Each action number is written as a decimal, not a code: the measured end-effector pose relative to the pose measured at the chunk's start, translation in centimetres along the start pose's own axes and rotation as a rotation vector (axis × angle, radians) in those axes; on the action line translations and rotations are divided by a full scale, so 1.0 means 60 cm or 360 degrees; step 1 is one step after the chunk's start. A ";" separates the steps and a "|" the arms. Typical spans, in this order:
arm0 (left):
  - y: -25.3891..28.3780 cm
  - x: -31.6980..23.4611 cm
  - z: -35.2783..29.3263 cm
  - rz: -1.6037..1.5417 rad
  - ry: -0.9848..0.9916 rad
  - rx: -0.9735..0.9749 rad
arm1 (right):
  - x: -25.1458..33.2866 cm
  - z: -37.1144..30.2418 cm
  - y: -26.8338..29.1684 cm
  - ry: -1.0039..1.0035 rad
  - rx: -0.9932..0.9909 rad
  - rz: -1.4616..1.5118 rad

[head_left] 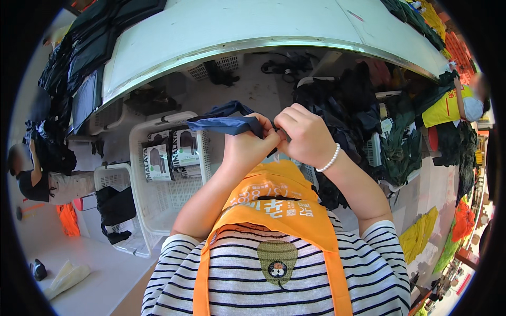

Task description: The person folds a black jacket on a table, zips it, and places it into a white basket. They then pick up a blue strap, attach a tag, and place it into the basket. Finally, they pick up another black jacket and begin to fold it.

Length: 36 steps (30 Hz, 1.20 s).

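In front of my orange apron (274, 181), both hands are raised and meet at the fingertips. My left hand (247, 139) is closed on a folded piece of navy blue fabric (224, 124), which sticks out to the left with a loop at its top. My right hand (305, 136), with a white bead bracelet at the wrist, pinches at a small dark bit beside the left fingertips. What that bit is stays hidden between the fingers. Below the fabric, to the left, stands a white plastic basket (141, 208) holding flat printed garment packs (157, 159).
A long pale table (237, 23) spans the far side. Dark garments (342, 105) heap up at the right, near more white baskets. Another white basket (113, 171) holds black cloth at the left. People work at far left (34, 171) and far right (448, 105).
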<state>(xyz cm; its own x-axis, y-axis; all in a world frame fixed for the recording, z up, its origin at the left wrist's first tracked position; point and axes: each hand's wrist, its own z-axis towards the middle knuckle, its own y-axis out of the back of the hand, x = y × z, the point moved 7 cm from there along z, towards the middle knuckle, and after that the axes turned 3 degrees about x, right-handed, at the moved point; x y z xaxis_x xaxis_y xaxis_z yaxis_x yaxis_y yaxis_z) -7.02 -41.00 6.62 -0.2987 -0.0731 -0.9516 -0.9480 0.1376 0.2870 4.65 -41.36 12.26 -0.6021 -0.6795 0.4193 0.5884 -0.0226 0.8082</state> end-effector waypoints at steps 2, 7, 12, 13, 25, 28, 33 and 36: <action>-0.007 -0.002 0.002 -0.0026 0.0018 0.0106 | -0.001 -0.002 0.000 0.0011 0.0033 -0.0028; -0.017 0.010 0.016 -0.0215 0.0105 0.0266 | -0.003 0.001 -0.003 0.0068 0.0043 -0.0059; -0.006 0.025 0.024 -0.0633 0.0382 0.0362 | -0.014 0.007 0.021 0.0017 -0.0091 0.0059; 0.012 0.029 0.030 -0.0599 0.0363 0.0239 | -0.020 0.005 0.028 0.0043 -0.0164 0.0079; 0.023 0.014 0.019 0.0119 -0.0255 -0.0184 | 0.012 0.015 -0.019 -0.0003 0.0193 -0.0076; 0.020 0.029 0.013 0.0210 -0.0174 -0.0221 | 0.018 0.024 -0.043 0.0037 0.0274 -0.0144; 0.027 0.037 0.006 0.0134 -0.0167 -0.0147 | 0.030 0.043 -0.060 0.0125 0.0421 -0.0034; 0.029 0.048 0.007 0.0023 -0.0021 -0.0057 | 0.008 0.044 -0.074 -0.0096 0.0587 0.0206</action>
<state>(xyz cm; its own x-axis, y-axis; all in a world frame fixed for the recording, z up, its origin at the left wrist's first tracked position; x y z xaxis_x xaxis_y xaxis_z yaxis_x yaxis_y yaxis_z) -9.49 -40.54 4.32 -0.3113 -0.0580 -0.9485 -0.9469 0.1033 0.3044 0.32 -39.66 9.95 -0.5727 -0.6146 0.5424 0.4349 0.3330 0.8366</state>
